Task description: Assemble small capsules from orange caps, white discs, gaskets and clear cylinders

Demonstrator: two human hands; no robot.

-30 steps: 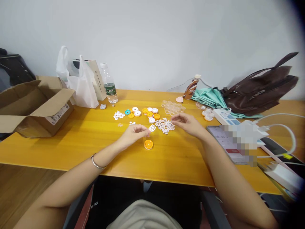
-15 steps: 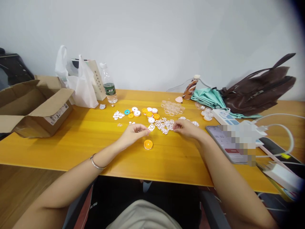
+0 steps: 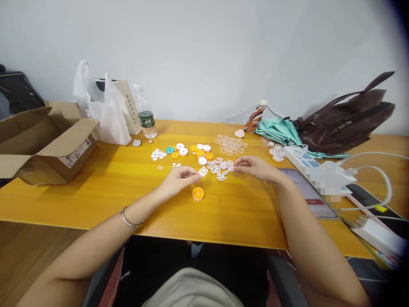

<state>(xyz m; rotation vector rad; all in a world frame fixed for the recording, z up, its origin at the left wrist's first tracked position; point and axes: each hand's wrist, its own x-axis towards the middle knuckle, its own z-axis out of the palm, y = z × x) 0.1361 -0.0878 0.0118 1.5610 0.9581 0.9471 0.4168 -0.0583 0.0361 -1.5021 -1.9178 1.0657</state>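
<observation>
Between the thumb and fingers of my left hand (image 3: 182, 177) is a small white openwork plastic piece (image 3: 203, 171), held just above the table. Below it on the table sits a round orange cup-like part (image 3: 198, 194) with a pale rim underneath. My right hand (image 3: 254, 167) is at the right edge of a loose pile of white openwork pieces (image 3: 220, 167). Its thumb and fingertips are pinched together against the pile; what is between them is too small to make out.
Behind lie orange, white and teal round parts (image 3: 200, 152), clear rings (image 3: 230, 145) and small white parts (image 3: 158, 154). An open cardboard box (image 3: 73, 145) and a water bottle (image 3: 147, 119) stand left. A phone (image 3: 311, 196), power strip (image 3: 302, 157) and brown bag (image 3: 345, 123) are right.
My right hand has shifted slightly, its wrist now over part of the phone and its fingers at the pile's right side. My left hand keeps the white piece almost in place.
</observation>
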